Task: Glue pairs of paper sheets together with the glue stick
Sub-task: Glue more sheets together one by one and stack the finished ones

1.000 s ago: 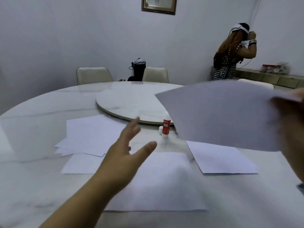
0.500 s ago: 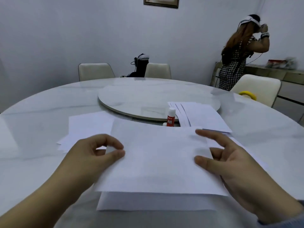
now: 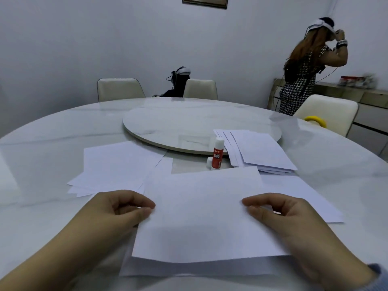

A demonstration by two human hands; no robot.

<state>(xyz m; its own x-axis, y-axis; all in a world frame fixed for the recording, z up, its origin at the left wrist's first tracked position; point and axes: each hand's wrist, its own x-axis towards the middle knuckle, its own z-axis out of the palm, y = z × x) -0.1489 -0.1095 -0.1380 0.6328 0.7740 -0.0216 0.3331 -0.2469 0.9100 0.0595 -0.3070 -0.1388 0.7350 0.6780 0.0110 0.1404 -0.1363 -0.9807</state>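
Room: pale walls, framed picture high on the far wall, chairs round a big round marble table [image 3: 52, 131] with a turntable [image 3: 189, 127] at its middle; another person [image 3: 304, 80] standing at far right, back turned.
Glue stick: upright [image 3: 217, 154] just off the turntable's near edge, red body, white top; small white cap [image 3: 209, 162] beside it on the left.
Loose sheets: fanned stack [image 3: 258, 150] right of the glue stick, partly on the turntable; second spread of sheets [image 3: 113, 166] to the left; one more sheet [image 3: 304, 198] lying under the right side of the work.
Top sheet: held [image 3: 201, 211] at both side edges, far edge raised a little, near edge just above the bottom sheet [image 3: 189, 269], which shows as a strip along the near side.
Left hand: at the sheet's left edge [image 3: 117, 215], thumb and forefinger pinching the paper, other fingers curled.
Right hand: at the right edge [image 3: 279, 217], forefinger on top, thumb seemingly below, pinching; remaining fingers curled under.
Step in hand: likely lining up the top sheet over the bottom one before laying it down; glue on the bottom sheet not discernible.
Misfit: top sheet sitting farther from the body than the bottom one, near edges not matched.
Next move calls for: drawing the top sheet nearer until the edges meet, lowering it flat, then pressing and smoothing from the middle outward.
Risk: skewed corners or a wrinkle if one side drops first.
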